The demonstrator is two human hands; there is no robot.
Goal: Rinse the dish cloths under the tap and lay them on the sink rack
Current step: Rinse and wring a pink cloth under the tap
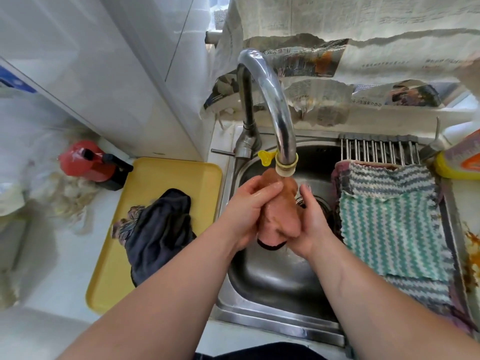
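Pink cloth (281, 216) under the tap (280, 120) at 12 o'clock.
Your left hand (249, 209) and right hand (310, 227) squeezed its middle; it looked soft, wet, floppy.

Tap spout (272, 100) arches over basin (272, 281); cloths (384, 229) cover rack (376, 152); basin front open.
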